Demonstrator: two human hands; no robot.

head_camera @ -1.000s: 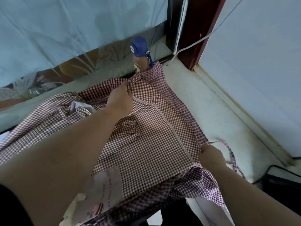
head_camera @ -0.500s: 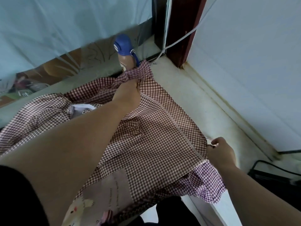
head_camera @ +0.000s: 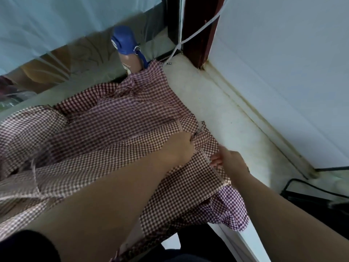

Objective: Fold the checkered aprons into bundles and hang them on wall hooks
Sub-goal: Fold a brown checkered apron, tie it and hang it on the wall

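**Q:** Where is the apron, and what is going on with it?

**A:** A maroon-and-white checkered apron [head_camera: 117, 129] lies spread over a pale worktop [head_camera: 222, 114], which meets a white wall along its right edge. The cloth's near edge spills off the worktop's front edge. By my reading this is the folding step: one layer is doubled over toward the right edge. No hooks are in view.

**Q:** How are the hands placed?

**A:** Both arms reach forward from the bottom of the view. The left hand [head_camera: 179, 148] is closed on a fold of the apron near the worktop's right edge, knuckles up. The right hand [head_camera: 230, 161] sits just beside it, fingers pinched on the cloth's edge.

**Q:** What does the next move call for?

**A:** Probably lining up the two gripped edges, laying them flat, then folding again to narrow the cloth into a bundle. A loose tie or strap may need tucking in; I cannot see where it lies.

**Q:** Anything else nearby?

**A:** A bottle with a blue cap [head_camera: 126, 48] stands at the far edge, touching the cloth.
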